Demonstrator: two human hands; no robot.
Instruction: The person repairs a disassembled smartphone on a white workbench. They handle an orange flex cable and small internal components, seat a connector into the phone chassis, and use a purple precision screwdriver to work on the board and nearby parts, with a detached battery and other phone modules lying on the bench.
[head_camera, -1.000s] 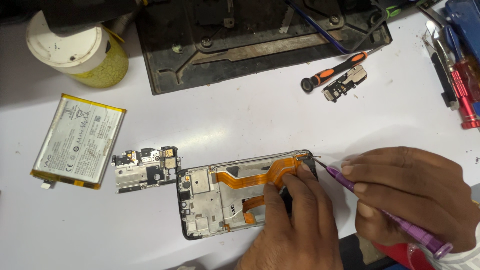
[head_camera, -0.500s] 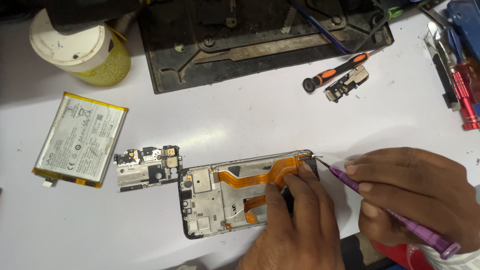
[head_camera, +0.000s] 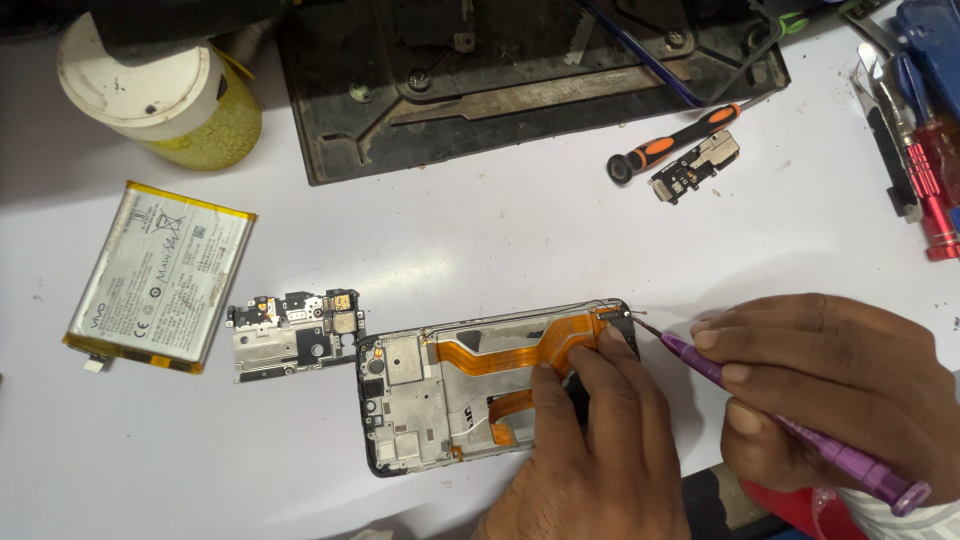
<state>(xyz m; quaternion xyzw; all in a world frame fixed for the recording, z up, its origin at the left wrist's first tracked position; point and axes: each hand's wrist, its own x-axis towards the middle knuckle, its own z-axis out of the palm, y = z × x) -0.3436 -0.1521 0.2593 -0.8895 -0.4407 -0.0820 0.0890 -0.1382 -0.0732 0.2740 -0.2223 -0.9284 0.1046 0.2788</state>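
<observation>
Left hand (head_camera: 590, 440) pins the stripped phone frame (head_camera: 450, 400) flat, right hand (head_camera: 830, 390) pinches a purple screwdriver (head_camera: 780, 425) at the corner screw — mid-teardown, so steady downward pressure looks key.

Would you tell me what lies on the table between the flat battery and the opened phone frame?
In the head view, a detached circuit board lies between the battery and the phone frame.

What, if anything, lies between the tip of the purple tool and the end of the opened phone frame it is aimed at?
Nothing visible does. The right hand holds the purple tool with its thin tip at the right end of the phone frame. The left hand presses on the frame just beside that end, not across the tip's path.
</observation>
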